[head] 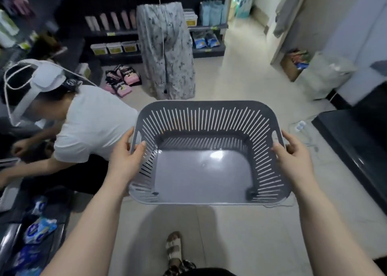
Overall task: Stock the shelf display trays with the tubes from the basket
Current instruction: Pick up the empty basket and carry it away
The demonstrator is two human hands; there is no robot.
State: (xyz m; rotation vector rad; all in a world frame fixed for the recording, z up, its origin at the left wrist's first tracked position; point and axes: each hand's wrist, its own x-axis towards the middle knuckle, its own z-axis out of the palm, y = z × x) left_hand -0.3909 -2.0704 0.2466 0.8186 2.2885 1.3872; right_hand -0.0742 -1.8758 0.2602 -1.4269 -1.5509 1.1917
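I hold a grey slotted plastic basket in front of me above the floor. Its inside is bare; no tubes show in it. My left hand grips the basket's left rim, thumb inside and fingers outside. My right hand grips the right rim by its handle slot in the same way. Pink tubes stand in a row on a dark shelf at the far back left.
A crouching person in a white shirt works at the left, close to the basket. Another person in a patterned skirt stands ahead by the shelves. Packets lie on the floor. A black counter runs along the right. My sandalled foot is below.
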